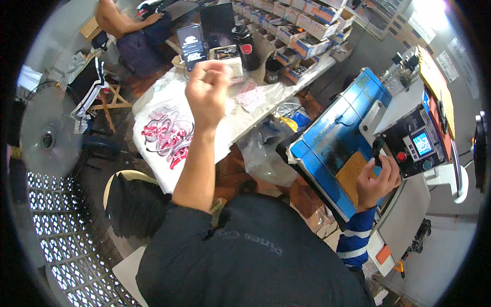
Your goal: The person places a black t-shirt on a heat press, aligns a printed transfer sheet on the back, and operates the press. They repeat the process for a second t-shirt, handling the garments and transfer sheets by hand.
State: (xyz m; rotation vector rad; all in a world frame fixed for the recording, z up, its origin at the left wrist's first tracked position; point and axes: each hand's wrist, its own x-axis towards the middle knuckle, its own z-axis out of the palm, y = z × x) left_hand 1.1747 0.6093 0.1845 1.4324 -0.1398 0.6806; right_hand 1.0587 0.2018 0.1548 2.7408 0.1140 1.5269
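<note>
My left hand (209, 94) is raised over the worktable, its fingers curled into a fist. Whatever it may hold is hidden. Beneath and behind it, printed white cloth or sheets (166, 135) bear a red and dark graphic. My right hand (377, 184) has its fingers bent around a black handle (378, 148) at the front of a heat-press-like machine (409, 140), whose control box has a lit screen and a red button. Below the handle, a brown pad (353, 176) lies on the machine's blue flat bed (332, 138).
A phone (192, 47) stands upright on the worktable (232, 130) near a dark cup (272, 70). Small boxes (307, 43) line the back. A fan (48, 138) stands left; a clear plastic bag (266, 158) hangs by the table. Another person (120, 23) sits at the far left.
</note>
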